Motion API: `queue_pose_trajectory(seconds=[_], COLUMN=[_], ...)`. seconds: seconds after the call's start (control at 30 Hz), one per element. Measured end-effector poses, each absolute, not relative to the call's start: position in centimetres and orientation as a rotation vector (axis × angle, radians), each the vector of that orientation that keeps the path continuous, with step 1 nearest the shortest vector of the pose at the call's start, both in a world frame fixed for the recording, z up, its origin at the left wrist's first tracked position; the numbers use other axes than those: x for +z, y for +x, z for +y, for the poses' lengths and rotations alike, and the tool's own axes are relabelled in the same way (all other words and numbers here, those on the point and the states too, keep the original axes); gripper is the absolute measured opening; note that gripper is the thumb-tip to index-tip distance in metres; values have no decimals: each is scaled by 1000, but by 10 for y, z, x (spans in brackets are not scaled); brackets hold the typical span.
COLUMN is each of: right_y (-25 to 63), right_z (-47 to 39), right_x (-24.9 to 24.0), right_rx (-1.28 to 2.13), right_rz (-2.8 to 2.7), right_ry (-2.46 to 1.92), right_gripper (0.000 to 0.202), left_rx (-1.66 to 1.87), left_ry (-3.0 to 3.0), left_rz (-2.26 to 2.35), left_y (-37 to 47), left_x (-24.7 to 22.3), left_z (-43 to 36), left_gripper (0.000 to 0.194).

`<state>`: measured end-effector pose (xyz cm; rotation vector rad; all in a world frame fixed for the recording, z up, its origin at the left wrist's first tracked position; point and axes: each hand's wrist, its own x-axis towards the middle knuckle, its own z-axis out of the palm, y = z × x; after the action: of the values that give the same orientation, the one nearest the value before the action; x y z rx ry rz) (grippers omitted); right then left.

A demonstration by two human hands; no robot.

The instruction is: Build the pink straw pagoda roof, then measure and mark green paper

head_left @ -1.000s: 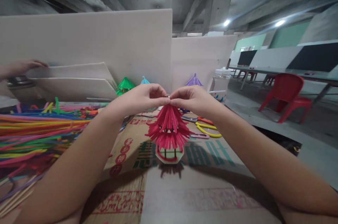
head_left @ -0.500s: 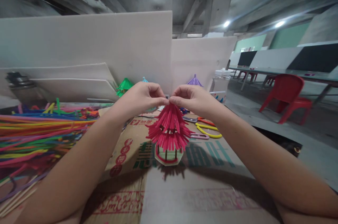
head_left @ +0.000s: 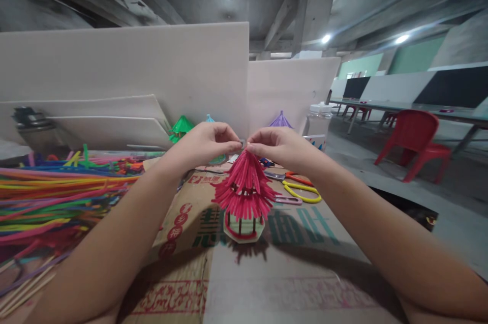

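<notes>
The right hand [head_left: 276, 147] pinched the peak of the red pagoda model [head_left: 246, 194], which hung below its fingertips and reached down to the cardboard [head_left: 183, 268]. The left hand [head_left: 209, 145] was narrowed just beside that peak; whether it gripped anything could not be told. Coloured pipe cleaners [head_left: 64, 186] lay left of the left hand, and a yellow handle loop [head_left: 302, 192] lay below the right.

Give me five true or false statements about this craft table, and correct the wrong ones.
The red model's roof has two tiers. True.
The green model stands right of the purple model. False: it stands left.
The left hand and right hand are at the red model's base. False: they're at its peak.
The yellow handle lies right of the red model. True.
The coloured stems are heaped on the left. True.
</notes>
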<state>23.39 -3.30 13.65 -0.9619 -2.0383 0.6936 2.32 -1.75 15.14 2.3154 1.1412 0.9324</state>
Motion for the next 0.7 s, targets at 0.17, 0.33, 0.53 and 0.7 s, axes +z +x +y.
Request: queue_pose_trajectory(seconds=[0.17,0.33,0.53,0.7], right_y=[234,233,232,233], right_z=[-31,-29,-31,-32], right_x=[135,132,134,135], right_rx=[713,601,587,503], right_rz=[-2033,-2018,-2017,-2039], right_ry=[-956,-959,-999,-1043], right_gripper=[20,25,24,26], left_rx=[1077,1060,862,778], left_ry=[2420,2438,2340,2331], left_rz=[1189,1192,960,964], left_y=[29,28,25,25], left_x=[150,148,150,150], left_z=[-16,-14,-19,-24], left_gripper=[29,43,37,31])
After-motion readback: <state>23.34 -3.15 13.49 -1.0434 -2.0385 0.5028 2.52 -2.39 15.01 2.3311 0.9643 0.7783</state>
